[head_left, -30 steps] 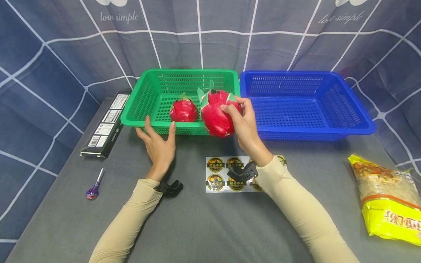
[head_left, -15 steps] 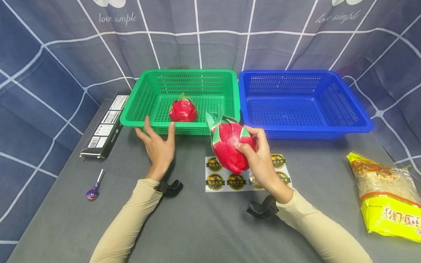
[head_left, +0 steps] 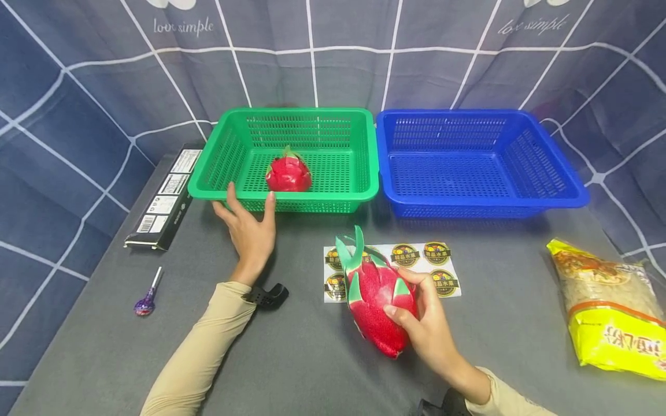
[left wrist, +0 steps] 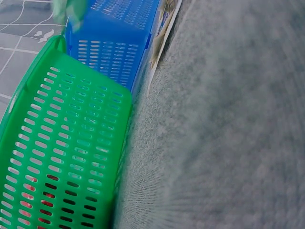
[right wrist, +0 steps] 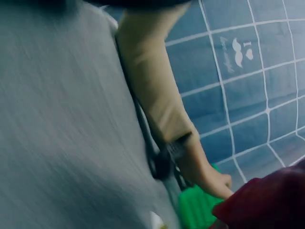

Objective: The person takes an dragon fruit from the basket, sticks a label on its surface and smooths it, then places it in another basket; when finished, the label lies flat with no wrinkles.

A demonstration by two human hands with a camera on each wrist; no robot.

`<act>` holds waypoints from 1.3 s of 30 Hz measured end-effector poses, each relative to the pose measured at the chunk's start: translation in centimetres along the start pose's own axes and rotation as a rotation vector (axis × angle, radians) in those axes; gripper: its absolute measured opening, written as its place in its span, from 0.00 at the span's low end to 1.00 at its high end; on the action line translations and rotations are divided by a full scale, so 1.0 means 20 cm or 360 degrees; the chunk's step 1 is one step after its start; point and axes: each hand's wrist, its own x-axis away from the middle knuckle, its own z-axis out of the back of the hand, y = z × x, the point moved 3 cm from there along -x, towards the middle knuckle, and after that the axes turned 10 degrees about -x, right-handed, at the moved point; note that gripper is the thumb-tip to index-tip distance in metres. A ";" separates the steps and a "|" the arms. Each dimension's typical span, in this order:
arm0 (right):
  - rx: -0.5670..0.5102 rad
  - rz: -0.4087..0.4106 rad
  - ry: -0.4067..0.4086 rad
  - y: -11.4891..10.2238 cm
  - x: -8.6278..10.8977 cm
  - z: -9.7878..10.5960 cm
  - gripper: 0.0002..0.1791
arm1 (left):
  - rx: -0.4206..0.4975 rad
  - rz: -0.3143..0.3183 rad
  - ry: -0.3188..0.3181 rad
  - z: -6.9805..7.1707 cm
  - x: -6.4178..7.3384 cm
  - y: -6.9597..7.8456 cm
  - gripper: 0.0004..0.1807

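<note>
In the head view my right hand (head_left: 434,329) grips a red dragon fruit (head_left: 377,294) with green leaf tips, thumb on its upper face and fingers round its right side. The fruit is held over the table, overlapping a sheet of round fruit stickers (head_left: 416,257). My left hand (head_left: 252,237) rests with spread fingers at the front rim of the green basket (head_left: 333,196). Inside that basket lies a second dragon fruit (head_left: 289,173). The right wrist view shows the held fruit (right wrist: 267,205) dark and blurred at its lower right corner.
A blue basket (head_left: 484,205) stands to the right of the green one. At the left are a long black box (head_left: 163,199) with white labels and a lollipop (head_left: 148,297). A yellow food bag (head_left: 616,323) lies at the right. A checked curtain (head_left: 343,52) hangs behind.
My right hand has brought the dragon fruit from over the green basket's front right corner toward me, down past the sticker sheet. My left hand has stayed at the basket's rim.
</note>
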 end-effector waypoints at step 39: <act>0.0602 -0.0417 0.0087 0.05 0.25 -0.02 0.31 | 0.0040 -0.0025 -0.0025 0.00 0.00 -0.01 0.45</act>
